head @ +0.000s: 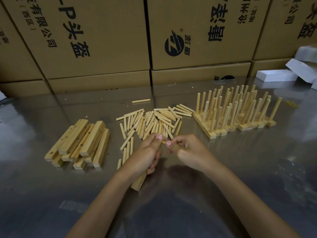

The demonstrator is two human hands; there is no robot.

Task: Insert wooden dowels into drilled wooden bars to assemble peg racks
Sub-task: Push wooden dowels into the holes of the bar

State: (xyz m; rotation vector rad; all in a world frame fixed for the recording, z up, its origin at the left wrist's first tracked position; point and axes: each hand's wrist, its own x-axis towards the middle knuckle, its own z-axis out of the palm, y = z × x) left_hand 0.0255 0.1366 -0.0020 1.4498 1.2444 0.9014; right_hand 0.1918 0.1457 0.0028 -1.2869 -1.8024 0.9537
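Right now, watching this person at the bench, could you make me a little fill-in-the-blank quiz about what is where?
1. The left hand grips a drilled wooden ____.
2. The loose dowels lie between the stack of bars and the finished ____.
3. Behind the steel table stand cardboard ____.
4. The right hand pinches a ____.

Missing words: bar; racks; boxes; dowel

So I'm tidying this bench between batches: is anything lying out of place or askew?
One dowel lies alone on the metal table, behind the loose dowel pile and apart from it. At the far right, white foam blocks sit tumbled at angles. The finished racks stand upright, and the bar stack looks orderly.
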